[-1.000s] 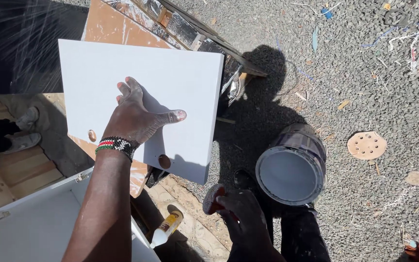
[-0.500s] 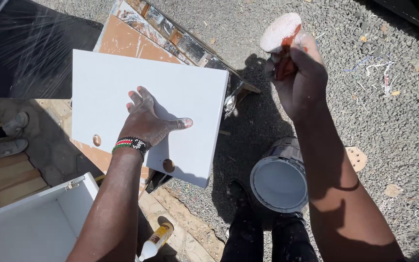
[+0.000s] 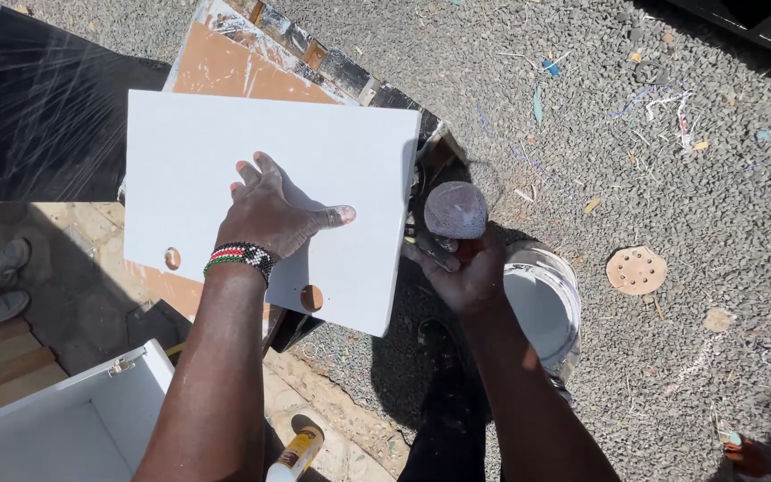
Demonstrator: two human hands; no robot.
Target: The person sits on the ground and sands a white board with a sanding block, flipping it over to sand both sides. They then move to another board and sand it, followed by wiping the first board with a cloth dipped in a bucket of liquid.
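Left hand lies flat, fingers spread, pressing the white panel; nothing is gripped. Right hand has its grip closed on a round pad tool, just off the panel's right edge. Good practice: keep the panel pinned and work the pad flat. Bucket near right, looks full of pale paint. White cabinet box near left, open, empty.
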